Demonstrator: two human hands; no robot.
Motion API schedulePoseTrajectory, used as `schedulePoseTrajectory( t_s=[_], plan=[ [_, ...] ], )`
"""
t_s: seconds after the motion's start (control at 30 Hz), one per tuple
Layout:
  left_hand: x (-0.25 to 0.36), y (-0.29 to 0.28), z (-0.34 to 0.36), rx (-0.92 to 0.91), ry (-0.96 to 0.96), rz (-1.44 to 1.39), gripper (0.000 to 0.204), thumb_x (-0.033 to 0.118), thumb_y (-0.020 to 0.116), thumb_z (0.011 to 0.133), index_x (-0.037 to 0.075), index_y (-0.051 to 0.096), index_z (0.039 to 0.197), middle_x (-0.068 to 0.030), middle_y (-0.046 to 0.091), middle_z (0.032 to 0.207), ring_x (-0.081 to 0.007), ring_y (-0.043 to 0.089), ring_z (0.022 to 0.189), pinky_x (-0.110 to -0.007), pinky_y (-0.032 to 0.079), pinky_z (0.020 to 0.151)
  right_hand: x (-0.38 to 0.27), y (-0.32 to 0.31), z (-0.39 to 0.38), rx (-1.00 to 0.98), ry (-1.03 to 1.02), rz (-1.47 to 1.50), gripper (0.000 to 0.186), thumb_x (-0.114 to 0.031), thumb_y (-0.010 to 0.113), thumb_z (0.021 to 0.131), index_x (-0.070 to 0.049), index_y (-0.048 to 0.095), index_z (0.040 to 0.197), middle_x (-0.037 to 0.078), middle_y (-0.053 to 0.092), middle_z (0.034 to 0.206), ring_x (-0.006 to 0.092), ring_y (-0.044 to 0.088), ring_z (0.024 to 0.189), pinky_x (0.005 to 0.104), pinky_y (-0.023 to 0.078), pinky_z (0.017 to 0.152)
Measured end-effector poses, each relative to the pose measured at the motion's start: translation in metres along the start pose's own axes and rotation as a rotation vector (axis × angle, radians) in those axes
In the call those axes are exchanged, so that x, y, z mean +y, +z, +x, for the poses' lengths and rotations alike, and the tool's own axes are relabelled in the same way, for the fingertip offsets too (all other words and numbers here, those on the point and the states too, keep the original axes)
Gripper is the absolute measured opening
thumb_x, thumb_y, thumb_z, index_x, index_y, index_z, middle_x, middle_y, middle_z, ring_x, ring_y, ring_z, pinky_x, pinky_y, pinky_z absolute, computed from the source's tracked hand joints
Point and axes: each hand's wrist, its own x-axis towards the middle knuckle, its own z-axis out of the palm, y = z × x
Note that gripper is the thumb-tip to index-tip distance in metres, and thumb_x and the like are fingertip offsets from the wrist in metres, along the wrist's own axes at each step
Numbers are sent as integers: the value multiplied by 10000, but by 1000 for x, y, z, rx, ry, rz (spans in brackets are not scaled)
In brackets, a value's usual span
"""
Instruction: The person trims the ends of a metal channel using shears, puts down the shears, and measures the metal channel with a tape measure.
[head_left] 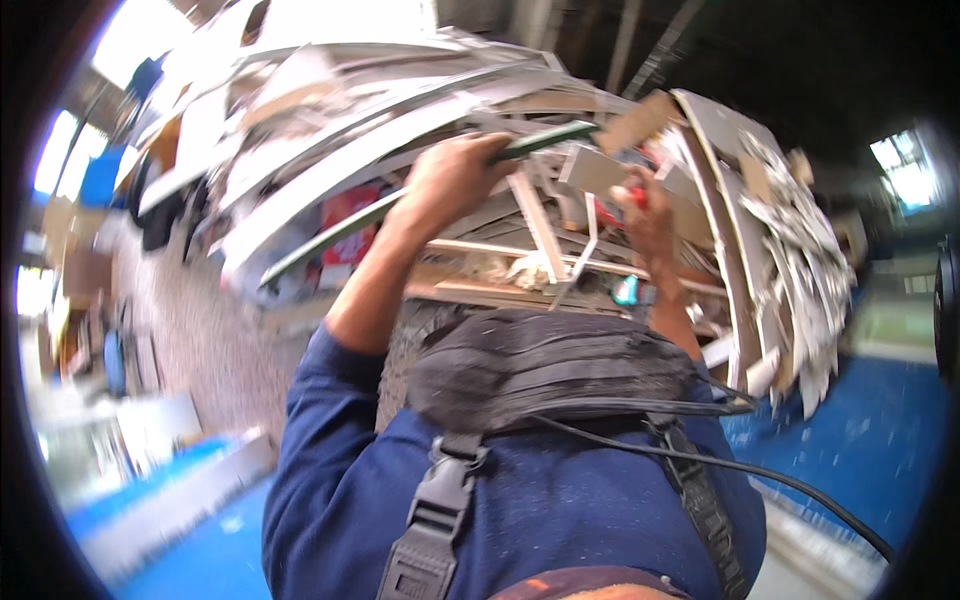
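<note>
My left hand [452,185] is closed round a long, narrow dark green strip [550,140]. The strip slants from low on the left, past my left wrist, up to the right over a heap of scrap strips [420,140]. My right hand [650,208], smeared by motion, is closed on a small red thing [639,196] whose kind I cannot make out. Close to the strip's upper end are a brown board piece [638,122] and a pale board piece [591,170]. A thin white bent strip [588,245] lies below my right hand.
Upright boards with torn, layered edges [790,270] rise on the right. A red package [345,235] sits in the heap at left, and a small turquoise item [627,290] near my right forearm. Blue floor [850,400] shows on the right. A black pouch with a cable [550,360] hangs at my chest.
</note>
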Motion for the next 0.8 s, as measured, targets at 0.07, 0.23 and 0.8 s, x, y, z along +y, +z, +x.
schedulePoseTrajectory(
  t_s=[0.07,0.23,0.8],
  plan=[
    [-7,0,-5,61,59,-37,385,315,671,949,90,677,1261,-183,735,941,-267,729,783,-403,552,766,-4,0,-5,-79,140,103,443,-214,703,861,-27,589,1246,200,681,1065,364,680,958,435,532,836],
    [3,-8,-8,-9,-27,-118,364,254,659,959,63,669,1269,-197,739,936,-262,745,848,-384,547,790,-33,-3,-4,204,-108,-223,433,-145,724,807,-80,584,1212,106,640,1008,333,640,951,452,499,862],
    [11,-13,-20,-118,-90,-177,398,324,652,958,57,680,1252,-213,718,902,-269,696,805,-383,530,778,-54,-8,18,198,-197,-485,573,-40,747,739,-120,564,1277,73,600,1048,287,600,996,435,459,868]
  ],
)
